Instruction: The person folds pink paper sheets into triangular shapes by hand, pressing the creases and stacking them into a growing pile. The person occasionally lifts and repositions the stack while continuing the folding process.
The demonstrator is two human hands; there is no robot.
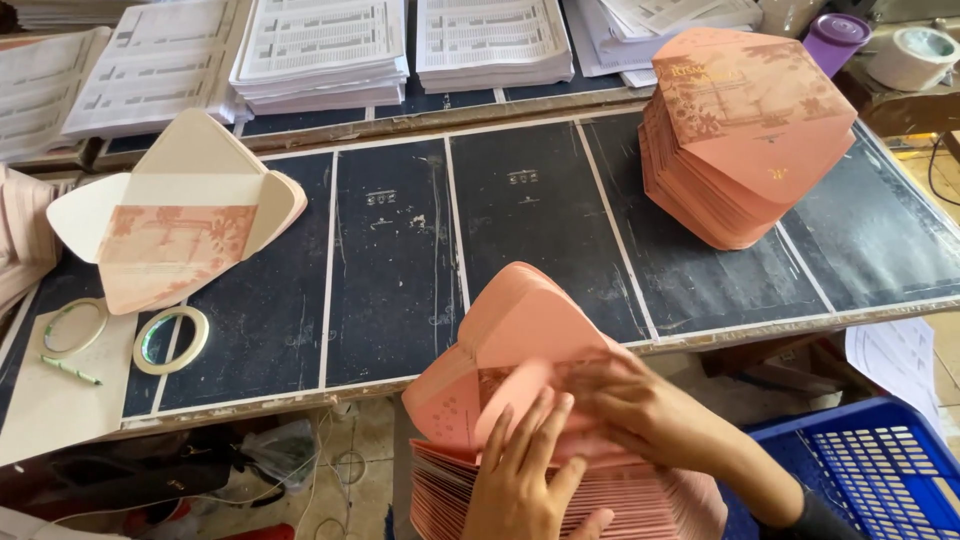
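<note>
1. My left hand (pixel 525 475) lies flat, fingers spread, on the top pink envelope (pixel 510 350) of the stack (pixel 560 495) beneath it.
2. My right hand (pixel 640 405), fingers curled, presses its folded flap just beside.
3. The desk (pixel 390 270) lies beyond both hands.

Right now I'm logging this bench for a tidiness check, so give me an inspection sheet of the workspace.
Surface: dark panelled worktable with white dividing lines, scuffed.
Job's things: pink paper envelope stack at the near edge; taller pink folded envelope stack far right; one unfolded envelope blank at left.
Clutter: two tape rings, green pen, white printed sheet piles.
Hands: left hand and right hand both pressing the top envelope.
Cables: dark cable at right edge.
Surroundings: blue plastic crate, purple lid.
</note>
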